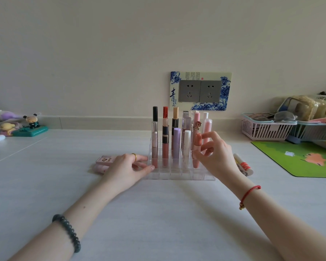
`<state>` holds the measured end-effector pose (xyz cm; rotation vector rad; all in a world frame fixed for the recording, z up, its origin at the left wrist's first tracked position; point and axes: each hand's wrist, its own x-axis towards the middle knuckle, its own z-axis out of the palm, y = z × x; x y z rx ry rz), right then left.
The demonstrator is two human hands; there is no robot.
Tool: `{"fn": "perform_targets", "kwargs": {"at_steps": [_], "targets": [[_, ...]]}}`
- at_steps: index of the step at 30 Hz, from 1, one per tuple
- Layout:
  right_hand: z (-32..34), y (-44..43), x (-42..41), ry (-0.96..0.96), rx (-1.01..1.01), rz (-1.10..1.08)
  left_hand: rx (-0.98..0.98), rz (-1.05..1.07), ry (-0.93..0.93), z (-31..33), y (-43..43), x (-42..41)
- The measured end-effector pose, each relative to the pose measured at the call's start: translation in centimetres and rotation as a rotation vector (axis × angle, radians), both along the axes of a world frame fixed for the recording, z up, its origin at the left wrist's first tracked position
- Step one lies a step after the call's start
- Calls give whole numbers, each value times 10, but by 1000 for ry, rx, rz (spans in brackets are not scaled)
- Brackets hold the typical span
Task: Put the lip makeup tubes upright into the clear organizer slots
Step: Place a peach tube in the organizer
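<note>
The right hand (215,155) pinches a peach lip tube (197,141) standing in the clear organizer (177,176), while the left hand (128,166) lays relaxed fingers (142,158) against its corner.

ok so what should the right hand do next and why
Probably let go of the peach-capped tube. It already looks upright in a slot of the clear organizer, and the left hand rests against the organizer's side. The right hand could then reach for the loose tubes lying flat just to its right.
</note>
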<state>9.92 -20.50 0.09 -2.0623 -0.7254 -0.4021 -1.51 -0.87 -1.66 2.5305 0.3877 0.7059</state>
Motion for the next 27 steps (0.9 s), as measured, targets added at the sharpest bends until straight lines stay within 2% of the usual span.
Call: {"fn": "perform_targets", "kwargs": {"at_steps": [27], "targets": [[-1, -1, 2, -15, -24, -14, -13, -5, 4, 1, -1, -1]]}}
